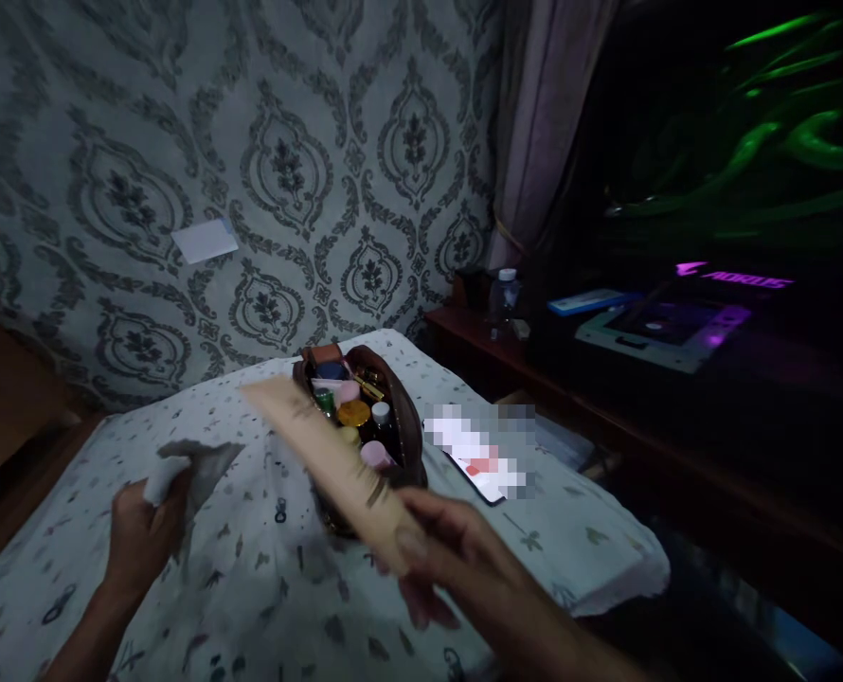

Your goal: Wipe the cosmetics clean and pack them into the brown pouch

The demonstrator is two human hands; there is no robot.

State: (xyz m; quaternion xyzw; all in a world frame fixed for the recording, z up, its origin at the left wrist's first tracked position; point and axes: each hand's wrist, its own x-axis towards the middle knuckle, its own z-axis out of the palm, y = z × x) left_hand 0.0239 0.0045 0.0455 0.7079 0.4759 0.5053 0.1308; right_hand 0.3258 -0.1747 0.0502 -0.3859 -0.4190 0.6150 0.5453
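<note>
My right hand (pixel 457 559) is closed around the near end of a long beige squeeze tube (pixel 322 445) with dark print, blurred by motion. The tube slants over a brown zippered toiletry bag (pixel 408 426) and hides part of it. Inside the open bag stand several small containers, among them a pink-capped bottle (pixel 375 455), a white-capped dark bottle (pixel 381 417) and an amber-lidded jar (pixel 354 413). Off to the left, my left hand (pixel 144 530) is closed on a crumpled white tissue (pixel 166 478), a little above the bed cover.
A lit phone (pixel 478 464), partly pixelated, lies right of the bag on the patterned white sheet (pixel 251 606). Beyond the sheet's right edge, a dark wooden desk (pixel 478 341) carries a clear bottle (pixel 505 298). A white card (pixel 205 242) is on the wallpapered wall.
</note>
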